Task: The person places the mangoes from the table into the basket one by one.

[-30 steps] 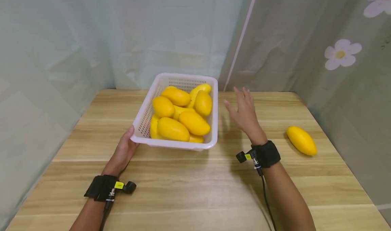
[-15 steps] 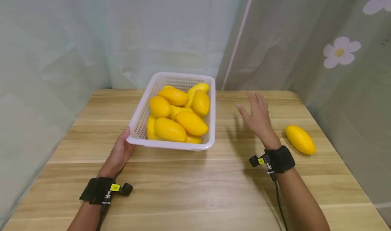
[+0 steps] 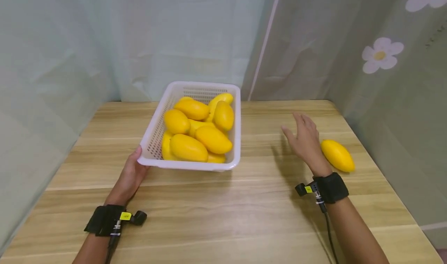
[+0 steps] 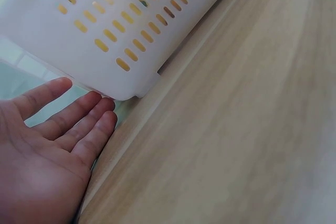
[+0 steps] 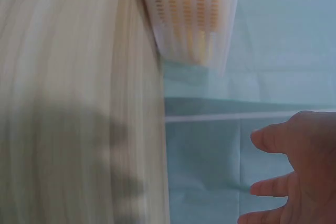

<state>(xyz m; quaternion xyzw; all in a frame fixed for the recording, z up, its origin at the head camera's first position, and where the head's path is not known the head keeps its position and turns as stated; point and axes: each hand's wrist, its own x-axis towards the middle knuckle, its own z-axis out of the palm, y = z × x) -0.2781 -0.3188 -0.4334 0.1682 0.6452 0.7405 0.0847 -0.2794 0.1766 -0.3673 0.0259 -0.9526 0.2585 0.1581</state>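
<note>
A white slotted plastic basket [image 3: 236,132] stands left of the table's middle, heaped with several yellow mangoes [image 3: 188,147]. At its near left corner is my left hand [image 3: 130,175], thumb at the rim. The left wrist view shows that hand's fingers [image 4: 71,118] extended, their tips right at the basket's [image 4: 68,40] lower corner. Farther right, my right hand [image 3: 307,145] hovers over the table with nothing in it, fingers spread and slightly bent. A single mango [image 3: 337,155] lies just right of the right hand. In the right wrist view the thumb and fingers [image 5: 270,187] are apart.
The wooden table [image 3: 209,217] meets a pale curtain [image 3: 181,35] behind it and on both sides. Each wrist wears a black strap [image 3: 331,187] with a small camera, and a cable runs back along each forearm.
My right hand has moved right, away from the basket and up beside the single mango. The left hand stays at the basket's corner. The whole head view has shifted slightly.
</note>
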